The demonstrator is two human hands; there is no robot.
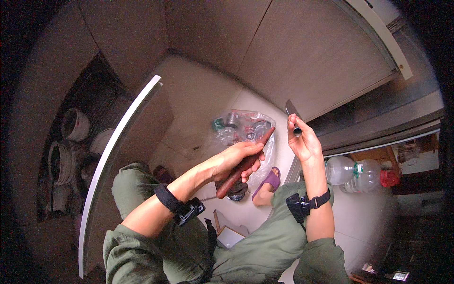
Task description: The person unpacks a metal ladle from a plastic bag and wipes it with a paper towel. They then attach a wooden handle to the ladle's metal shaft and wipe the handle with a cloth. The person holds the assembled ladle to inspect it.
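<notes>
My left hand (242,158) is closed around a long, reddish-brown tapered piece (231,181) that looks like a root vegetable. Its thin end points up and to the right, its thicker end down toward my knees. To the right, my right hand (305,139) grips a knife (289,107) by its dark handle, blade upward and apart from the brown piece. Beneath and beyond my left hand, a clear plastic bag (269,154) lies on the floor with dark and green things in it. My left hand partly covers the bag, and its contents are hard to make out.
Large clear plastic bottles (339,170), one red-capped, are at the right by a door track. An open cabinet door (118,135) stands at the left, with stacked pale containers (59,163) behind it. A purple slipper (270,182) is on my foot. Cabinet panels (307,57) close off the far side.
</notes>
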